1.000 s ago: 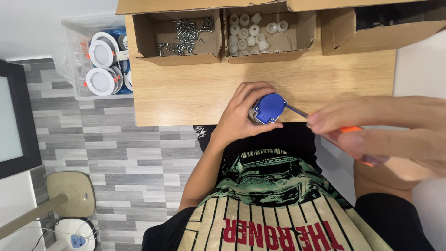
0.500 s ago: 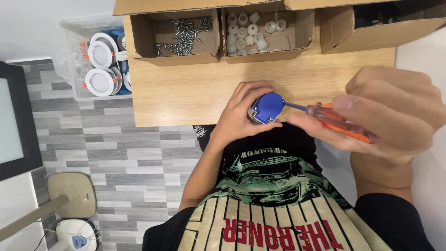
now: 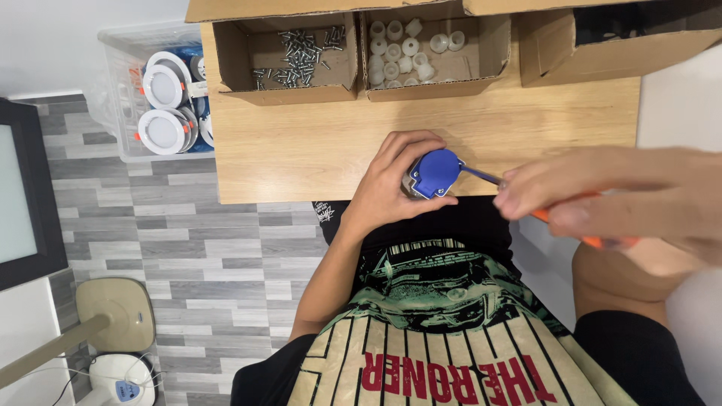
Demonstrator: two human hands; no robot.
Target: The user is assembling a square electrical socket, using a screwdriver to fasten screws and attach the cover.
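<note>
My left hand (image 3: 391,184) grips a small blue round part with a metal base (image 3: 432,173) at the front edge of the wooden table (image 3: 301,143). My right hand (image 3: 632,195), blurred and close to the camera, holds an orange-handled screwdriver (image 3: 560,225). Its metal shaft (image 3: 481,175) runs left and its tip meets the blue part. Most of the handle is hidden by my fingers.
Three open cardboard boxes line the table's far edge: one with several screws (image 3: 297,53), one with several white plastic caps (image 3: 406,49), one dark inside (image 3: 602,37). A clear bin of round white lamps (image 3: 162,98) stands on the floor at left, a fan base (image 3: 113,316) lower left.
My right hand has shifted and turned on the screwdriver, from fingers wrapped over the handle to fingers stretched out along it. My left hand and the blue part have stayed in place.
</note>
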